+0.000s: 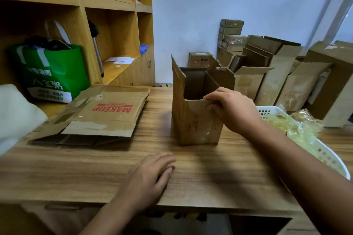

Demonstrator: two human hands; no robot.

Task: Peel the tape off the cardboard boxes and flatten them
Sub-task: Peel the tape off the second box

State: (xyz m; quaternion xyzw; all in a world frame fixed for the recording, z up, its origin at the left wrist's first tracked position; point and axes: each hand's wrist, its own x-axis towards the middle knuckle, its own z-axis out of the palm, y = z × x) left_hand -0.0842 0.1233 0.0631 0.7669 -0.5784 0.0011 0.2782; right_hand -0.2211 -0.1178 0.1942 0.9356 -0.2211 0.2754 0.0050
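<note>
One open cardboard box (194, 126) stands upright, gripped at its rim.
Right hand (232, 109) curls over its near top edge; left hand (150, 175) lies flat on the table (57, 173) before it, holding nothing. Flattened box (107, 112) lies left.

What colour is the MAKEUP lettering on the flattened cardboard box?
The lettering is red; head view.

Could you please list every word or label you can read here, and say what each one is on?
"MAKEUP": red print, upside down, on the flattened cardboard box.
"八宝粥": white characters on the green bag.
Too blurred or small to read: the bag's other lines, the small line by MAKEUP, red marks on the upright box, labels on the stacked boxes.
</note>
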